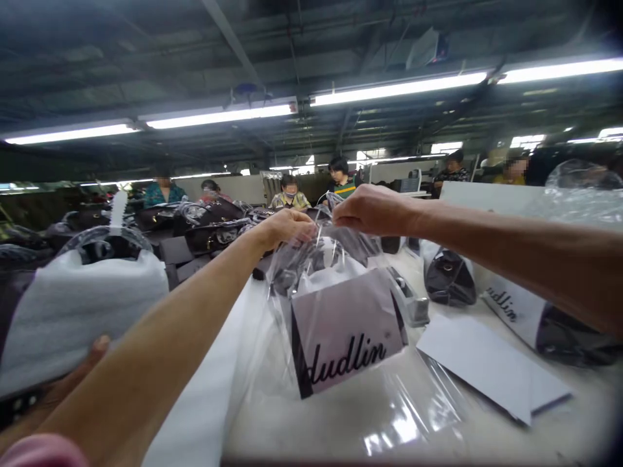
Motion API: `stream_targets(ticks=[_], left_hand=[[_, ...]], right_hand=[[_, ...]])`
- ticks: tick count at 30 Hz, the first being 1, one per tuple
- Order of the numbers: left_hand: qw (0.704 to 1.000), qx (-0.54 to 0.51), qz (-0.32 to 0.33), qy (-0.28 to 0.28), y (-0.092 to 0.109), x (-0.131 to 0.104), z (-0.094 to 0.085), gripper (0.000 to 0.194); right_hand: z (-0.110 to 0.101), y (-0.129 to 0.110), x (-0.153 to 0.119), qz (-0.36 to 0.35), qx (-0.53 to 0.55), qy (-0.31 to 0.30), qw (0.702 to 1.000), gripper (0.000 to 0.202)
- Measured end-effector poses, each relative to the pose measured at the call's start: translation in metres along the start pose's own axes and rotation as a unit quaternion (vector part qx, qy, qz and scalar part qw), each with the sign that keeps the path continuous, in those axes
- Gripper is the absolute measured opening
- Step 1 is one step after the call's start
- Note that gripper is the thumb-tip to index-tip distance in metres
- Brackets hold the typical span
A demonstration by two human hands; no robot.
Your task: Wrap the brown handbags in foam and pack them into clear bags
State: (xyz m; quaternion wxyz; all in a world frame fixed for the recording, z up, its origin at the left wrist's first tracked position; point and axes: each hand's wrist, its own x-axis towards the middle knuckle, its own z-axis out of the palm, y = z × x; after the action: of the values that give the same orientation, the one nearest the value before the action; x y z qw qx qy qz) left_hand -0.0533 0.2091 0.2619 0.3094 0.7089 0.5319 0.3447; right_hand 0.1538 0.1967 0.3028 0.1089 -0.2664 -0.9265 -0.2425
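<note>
A clear plastic bag [403, 395] hangs over the table in front of me, its lower end spread loosely across the tabletop. Inside it is a dark handbag [300, 370], mostly covered by a pale sheet printed "dudlin" [343, 324] with white foam above. My left hand [291, 226] pinches the bag's top edge from the left. On the right, my right hand [363, 207] grips the same plastic with fingers curled closed. Both hands are close together above the handbag; the fingertips are partly hidden by the film.
At left, a co-worker's hand [80, 376] holds a foam-wrapped handbag [92, 305]. White cards [491, 363] lie to the right, near wrapped handbags [448, 275] and a metal object [417, 310]. Dark handbags [209, 227] are heaped behind; several people sit farther back.
</note>
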Motion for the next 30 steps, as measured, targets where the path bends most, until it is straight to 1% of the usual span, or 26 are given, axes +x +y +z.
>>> stream_targets(ticks=[2,4,7,9,10,11,12,14,15,16,17,18,19,20,21,22,23,24,25,27,29,30], left_hand=[[1.0,-0.009,0.013,-0.012,0.004,-0.008,0.007,0.024],[0.999,-0.022,0.03,-0.029,0.006,-0.015,0.015,0.026],[0.997,-0.027,0.04,-0.067,-0.001,-0.02,0.03,0.027],[0.996,-0.02,0.039,-0.083,-0.01,-0.018,0.041,0.025],[0.996,-0.015,0.04,-0.08,-0.015,-0.017,0.047,0.023],[0.997,-0.012,0.043,-0.066,-0.02,-0.017,0.052,0.021],[0.998,-0.009,0.049,-0.04,-0.025,-0.02,0.056,0.02],[0.997,-0.007,0.061,0.038,-0.036,-0.035,0.069,0.024],[0.993,-0.003,0.071,0.096,-0.043,-0.048,0.079,0.028],[0.984,0.011,0.087,0.156,-0.053,-0.066,0.092,0.034],[0.969,0.026,0.101,0.226,-0.064,-0.085,0.108,0.038],[0.925,0.106,0.159,0.33,-0.079,-0.105,0.128,0.043],[0.875,0.192,0.222,0.384,-0.095,-0.124,0.151,0.053],[0.85,0.281,0.284,0.344,-0.112,-0.14,0.174,0.056],[0.832,0.349,0.323,0.285,-0.129,-0.152,0.198,0.052],[0.826,0.408,0.318,0.225,-0.144,-0.159,0.219,0.049],[0.822,0.432,0.295,0.224,-0.157,-0.161,0.238,0.044],[0.826,0.439,0.28,0.216,-0.167,-0.161,0.253,0.042],[0.833,0.434,0.265,0.215,-0.175,-0.159,0.264,0.04],[0.859,0.385,0.258,0.218,-0.181,-0.156,0.278,0.038],[0.904,0.274,0.24,0.225,-0.183,-0.161,0.284,0.037],[0.929,0.182,0.207,0.247,-0.185,-0.167,0.286,0.036]], right_hand=[[0.0,-0.004,-0.003,0.007,-0.009,-0.011,1.0,0.02],[0.008,-0.004,-0.007,0.009,0.022,-0.013,1.0,0.021],[0.037,0.0,-0.014,0.006,0.092,-0.024,0.995,0.02],[0.063,0.002,-0.018,-0.02,0.142,-0.053,0.988,0.016],[0.075,0.002,-0.019,-0.034,0.169,-0.069,0.983,0.016],[0.086,0.001,-0.02,-0.045,0.194,-0.085,0.976,0.016],[0.095,0.001,-0.021,-0.053,0.214,-0.098,0.97,0.018],[0.109,0.002,-0.023,-0.057,0.245,-0.103,0.962,0.022],[0.114,0.003,-0.024,-0.051,0.255,-0.096,0.961,0.024],[0.118,0.005,-0.024,-0.041,0.262,-0.086,0.96,0.025],[0.122,0.007,-0.025,-0.029,0.265,-0.075,0.961,0.027],[0.125,0.008,-0.026,-0.016,0.266,-0.065,0.962,0.028],[0.127,0.008,-0.026,-0.006,0.267,-0.058,0.962,0.029],[0.13,0.007,-0.027,0.002,0.27,-0.051,0.961,0.03],[0.132,0.004,-0.028,0.007,0.276,-0.044,0.96,0.031],[0.133,0.0,-0.03,0.012,0.284,-0.035,0.958,0.032],[0.135,-0.004,-0.032,0.015,0.295,-0.026,0.955,0.032],[0.136,-0.009,-0.034,0.018,0.308,-0.018,0.951,0.033],[0.137,-0.012,-0.037,0.021,0.318,-0.014,0.948,0.033],[0.138,-0.013,-0.042,0.028,0.324,-0.013,0.946,0.034],[0.137,-0.007,-0.047,0.04,0.321,-0.019,0.946,0.035],[0.134,-0.002,-0.049,0.05,0.319,-0.019,0.946,0.036]])
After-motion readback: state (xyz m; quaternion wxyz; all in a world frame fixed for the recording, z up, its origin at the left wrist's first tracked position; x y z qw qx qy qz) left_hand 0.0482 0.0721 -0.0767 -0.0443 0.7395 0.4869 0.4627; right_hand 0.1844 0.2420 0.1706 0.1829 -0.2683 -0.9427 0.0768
